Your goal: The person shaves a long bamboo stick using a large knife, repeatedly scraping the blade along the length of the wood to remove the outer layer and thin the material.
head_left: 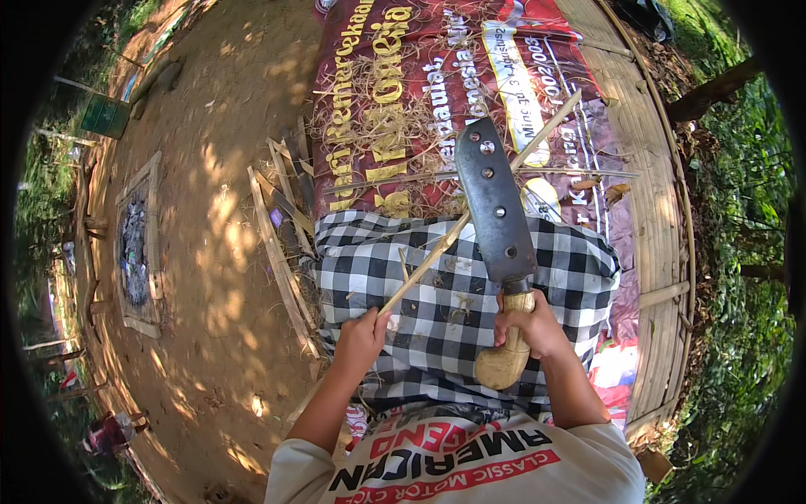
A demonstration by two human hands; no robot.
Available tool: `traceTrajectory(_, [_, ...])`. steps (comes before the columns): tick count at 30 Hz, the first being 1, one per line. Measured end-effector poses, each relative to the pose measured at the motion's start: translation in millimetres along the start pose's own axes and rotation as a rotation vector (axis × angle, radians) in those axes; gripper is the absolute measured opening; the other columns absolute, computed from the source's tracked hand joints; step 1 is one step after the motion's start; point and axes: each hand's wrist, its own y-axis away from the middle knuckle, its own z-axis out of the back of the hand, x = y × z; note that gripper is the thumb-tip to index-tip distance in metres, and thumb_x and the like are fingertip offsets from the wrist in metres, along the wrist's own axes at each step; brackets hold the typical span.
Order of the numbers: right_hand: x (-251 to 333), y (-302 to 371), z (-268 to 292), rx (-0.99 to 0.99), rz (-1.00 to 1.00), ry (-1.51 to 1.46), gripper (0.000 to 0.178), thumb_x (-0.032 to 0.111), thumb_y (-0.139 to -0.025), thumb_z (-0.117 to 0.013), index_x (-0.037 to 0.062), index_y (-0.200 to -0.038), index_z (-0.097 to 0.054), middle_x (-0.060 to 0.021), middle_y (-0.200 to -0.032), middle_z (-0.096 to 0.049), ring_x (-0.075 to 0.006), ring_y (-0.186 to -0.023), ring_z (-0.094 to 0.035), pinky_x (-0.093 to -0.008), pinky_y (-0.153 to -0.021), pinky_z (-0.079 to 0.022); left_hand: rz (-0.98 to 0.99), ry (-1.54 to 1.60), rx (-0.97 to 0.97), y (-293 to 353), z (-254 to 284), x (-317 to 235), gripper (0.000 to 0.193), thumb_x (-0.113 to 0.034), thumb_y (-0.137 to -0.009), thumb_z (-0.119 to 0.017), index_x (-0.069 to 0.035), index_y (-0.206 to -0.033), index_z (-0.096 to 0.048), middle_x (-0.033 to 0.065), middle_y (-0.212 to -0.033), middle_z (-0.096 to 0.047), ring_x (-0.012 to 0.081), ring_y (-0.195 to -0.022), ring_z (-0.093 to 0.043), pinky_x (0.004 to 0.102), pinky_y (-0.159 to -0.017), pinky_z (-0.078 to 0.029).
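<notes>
My right hand [534, 323] is wrapped round the curved wooden handle of a cleaver [497, 202], a broad dark blade with several holes or rivets along it. Its blade points away from me, tilted a little left, and crosses over a long thin bamboo strip [431, 262]. My left hand [361, 336] closes on the near end of that strip, which slants up to the far right. Beneath both lies a black-and-white checked cloth [403, 328] spread over my lap. Another thin strip [579, 174] lies crosswise just beyond the cloth.
A red printed banner [369, 101], littered with curled shavings [336, 126], covers the bamboo platform [659, 336]. Wooden pieces [281, 252] lean along its left side. On the dirt floor [210, 294] a wooden frame [154, 235] surrounds ash. Green plants [743, 386] grow at the right.
</notes>
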Motion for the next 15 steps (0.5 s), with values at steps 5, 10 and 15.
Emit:
traceTrajectory(5, [-7.4,9.8,11.1,0.049,-0.102,0.068,0.021,-0.007,-0.068,-0.064,-0.0018,-0.085,-0.053,-0.0098,-0.062,-0.057,-0.0215,-0.051,-0.06,-0.0346,-0.051,-0.051,-0.002,-0.018,0.009,-1.1,2.2,-2.7,0.029,-0.021,-0.096,-0.058,0.001,-0.078,-0.056,0.0218,-0.058,-0.055,0.042,-0.054,-0.058,0.0468,-0.048,-0.043])
traceTrajectory(10, [-14.6,7.0,-1.0,-0.012,-0.029,0.01,0.022,-0.007,-0.068,-0.064,-0.0017,-0.087,-0.053,-0.0101,-0.062,-0.057,-0.0216,-0.051,-0.06,-0.0344,-0.052,-0.05,0.003,0.0,-0.015,-1.2,0.0,-7.5,0.027,-0.021,-0.095,-0.058,0.0,-0.078,-0.056,0.0216,-0.06,-0.057,0.042,-0.056,-0.058,0.0472,-0.049,-0.044])
traceTrajectory(15, [-16.7,15.5,6.4,0.128,-0.088,0.259,0.02,-0.006,-0.072,-0.062,-0.0023,-0.09,-0.054,-0.0108,-0.067,-0.06,-0.0201,-0.055,-0.061,-0.0323,-0.054,-0.049,-0.071,-0.061,-0.051,2.4,-1.7,0.5,0.026,-0.021,-0.096,-0.058,0.0,-0.079,-0.056,0.0209,-0.062,-0.058,0.0418,-0.056,-0.058,0.0471,-0.05,-0.044])
